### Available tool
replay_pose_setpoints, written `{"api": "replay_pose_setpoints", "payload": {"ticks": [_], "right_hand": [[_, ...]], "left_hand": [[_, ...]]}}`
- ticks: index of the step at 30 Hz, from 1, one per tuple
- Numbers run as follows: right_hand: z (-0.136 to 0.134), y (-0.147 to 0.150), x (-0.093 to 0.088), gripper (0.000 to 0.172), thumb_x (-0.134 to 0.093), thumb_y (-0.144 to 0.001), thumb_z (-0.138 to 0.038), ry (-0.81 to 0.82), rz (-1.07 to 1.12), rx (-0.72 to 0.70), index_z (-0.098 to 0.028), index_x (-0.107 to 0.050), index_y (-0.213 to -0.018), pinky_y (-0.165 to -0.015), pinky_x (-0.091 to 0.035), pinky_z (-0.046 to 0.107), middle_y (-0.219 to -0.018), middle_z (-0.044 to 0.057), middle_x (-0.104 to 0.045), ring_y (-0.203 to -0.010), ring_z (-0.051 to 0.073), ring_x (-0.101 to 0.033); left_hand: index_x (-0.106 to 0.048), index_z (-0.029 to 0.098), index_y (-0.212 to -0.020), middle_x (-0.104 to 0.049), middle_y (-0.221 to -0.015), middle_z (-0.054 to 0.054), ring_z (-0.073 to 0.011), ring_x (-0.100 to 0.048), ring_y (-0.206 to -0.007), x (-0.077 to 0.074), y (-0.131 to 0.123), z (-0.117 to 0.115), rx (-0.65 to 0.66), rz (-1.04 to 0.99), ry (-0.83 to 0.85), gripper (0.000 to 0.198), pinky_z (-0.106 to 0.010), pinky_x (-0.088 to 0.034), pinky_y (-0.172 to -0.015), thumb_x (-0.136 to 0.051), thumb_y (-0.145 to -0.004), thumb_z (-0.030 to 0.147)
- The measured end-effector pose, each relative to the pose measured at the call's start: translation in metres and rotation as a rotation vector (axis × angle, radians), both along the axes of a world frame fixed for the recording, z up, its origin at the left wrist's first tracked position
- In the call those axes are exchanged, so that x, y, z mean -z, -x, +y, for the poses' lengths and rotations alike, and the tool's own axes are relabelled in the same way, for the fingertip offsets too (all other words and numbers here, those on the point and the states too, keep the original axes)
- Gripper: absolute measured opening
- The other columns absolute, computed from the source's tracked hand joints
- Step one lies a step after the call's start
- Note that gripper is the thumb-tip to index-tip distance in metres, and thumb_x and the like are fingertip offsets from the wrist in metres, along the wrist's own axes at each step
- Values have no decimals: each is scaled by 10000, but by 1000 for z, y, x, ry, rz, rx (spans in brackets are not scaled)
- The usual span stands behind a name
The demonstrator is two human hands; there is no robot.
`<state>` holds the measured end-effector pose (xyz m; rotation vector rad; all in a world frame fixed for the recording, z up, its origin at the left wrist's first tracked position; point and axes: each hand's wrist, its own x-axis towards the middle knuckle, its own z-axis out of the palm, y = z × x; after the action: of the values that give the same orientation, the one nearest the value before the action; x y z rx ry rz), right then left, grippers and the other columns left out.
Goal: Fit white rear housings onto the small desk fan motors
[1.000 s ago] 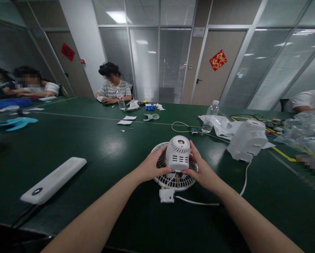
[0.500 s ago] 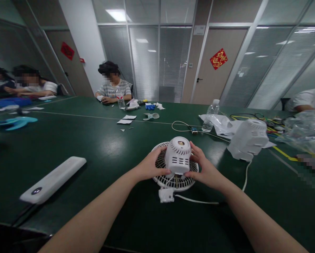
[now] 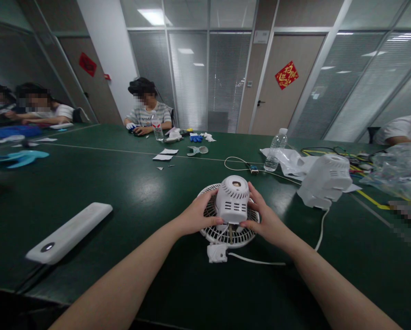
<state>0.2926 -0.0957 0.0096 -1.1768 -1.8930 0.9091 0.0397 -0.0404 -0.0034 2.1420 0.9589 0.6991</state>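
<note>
A white vented motor housing (image 3: pixel 233 197) sits above the back of a round white fan grille (image 3: pixel 247 238), which lies flat on the dark green table. My left hand (image 3: pixel 200 214) grips the housing's left side, thumb near its lower front edge. On the opposite side my right hand (image 3: pixel 265 215) holds it with curved fingers, the thumb also at the lower edge. Beneath the housing, a thin wire and part of a metal piece show; the rest is hidden. A small white box-shaped part (image 3: pixel 217 253) with a cable lies against the grille's near rim.
To the left lies a long white device (image 3: pixel 69 233). On the right are a white fan base (image 3: pixel 324 181), a water bottle (image 3: pixel 276 150) and clear plastic bags (image 3: pixel 401 169). Paper pieces (image 3: pixel 163 157) and a small fan blade (image 3: pixel 197 150) lie farther back. Several people sit around the table.
The housing has risen very slightly, and a little more shows under its front edge. Both hands keep their hold. Across the table, a person's hands have shifted a little.
</note>
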Motion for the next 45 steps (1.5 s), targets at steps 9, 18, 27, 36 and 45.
{"api": "replay_pose_setpoints", "payload": {"ticks": [9,18,27,36,45], "right_hand": [[-1,-1,-1,1028,-727,-764,-256,-6,-18,-14,-398,0,-1477,-1126,-260,556,-1527,55,-266,-1360,288,-342],[-1,-7,-7,1056,-749,-738,-221,5,-2,-79,-391,-14,-1477,-1129,-261,543,-1541,69,-224,-1371,287,-321],[0,-10,-2,1053,-740,-743,-235,44,-46,-36,-408,-1,-1474,-1112,-260,583,-1535,62,-248,-1364,310,-328],[0,-6,-1,1063,-737,-751,-266,28,-14,-52,-391,25,-1481,-1123,-238,572,-1539,76,-234,-1361,308,-334],[0,-6,-5,1071,-755,-733,-275,56,-26,-44,-384,1,-1484,-1102,-259,611,-1529,85,-262,-1354,323,-344]], "left_hand": [[-302,247,-1410,-371,-1460,-121,-352,-373,-1320,1,1,2,25,-26,4,865,-571,-303,-1083,-717,-685,474],[-293,236,-1410,-366,-1454,-131,-346,-369,-1318,-3,0,-1,45,-19,17,886,-567,-300,-1083,-727,-676,479],[-270,244,-1429,-342,-1469,-139,-357,-359,-1324,-4,2,-2,44,-20,43,916,-591,-294,-1075,-724,-674,493],[-160,248,-1471,-264,-1515,-139,-371,-289,-1368,0,3,0,61,-2,9,1018,-583,-260,-1103,-717,-670,538],[-138,269,-1482,-248,-1533,-118,-391,-235,-1391,1,-1,0,43,-21,1,1034,-614,-203,-1119,-716,-668,539]]}}
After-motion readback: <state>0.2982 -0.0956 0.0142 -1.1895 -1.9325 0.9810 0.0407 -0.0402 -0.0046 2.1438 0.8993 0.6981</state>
